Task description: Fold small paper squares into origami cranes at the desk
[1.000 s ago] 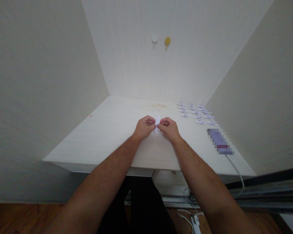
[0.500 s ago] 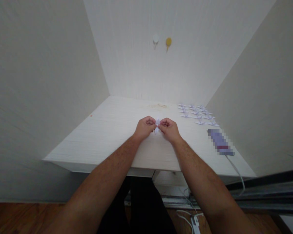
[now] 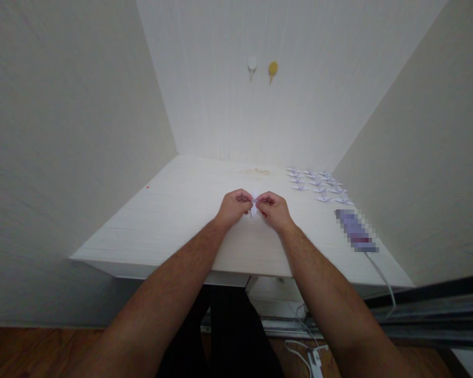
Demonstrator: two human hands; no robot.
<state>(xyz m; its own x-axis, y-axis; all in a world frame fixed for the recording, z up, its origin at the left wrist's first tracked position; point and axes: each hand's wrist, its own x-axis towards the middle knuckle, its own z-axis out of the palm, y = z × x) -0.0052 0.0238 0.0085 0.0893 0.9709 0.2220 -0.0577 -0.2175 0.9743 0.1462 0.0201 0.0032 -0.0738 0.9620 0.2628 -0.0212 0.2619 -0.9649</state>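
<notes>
Between my hands is a small piece of folded white paper (image 3: pixel 254 210), its pointed end showing below the fingers. My left hand (image 3: pixel 236 206) pinches its left side with thumb and fingertips. From the other side my right hand (image 3: pixel 273 207) pinches it the same way, the two sets of fingertips nearly meeting. Much of the paper is hidden behind the fingers. Several folded paper cranes (image 3: pixel 317 184) stand in rows at the back right of the white desk (image 3: pixel 161 220).
A blurred-out phone-like slab (image 3: pixel 355 230) lies at the desk's right side, with a white cable (image 3: pixel 382 275) running off the edge. White and yellow hooks (image 3: pixel 273 68) are on the back wall. A power strip (image 3: pixel 315 362) sits on the floor below.
Both hands have barely moved. The fingertips have shifted slightly on the paper, and its upper part shows less than before, while the lower point stays visible.
</notes>
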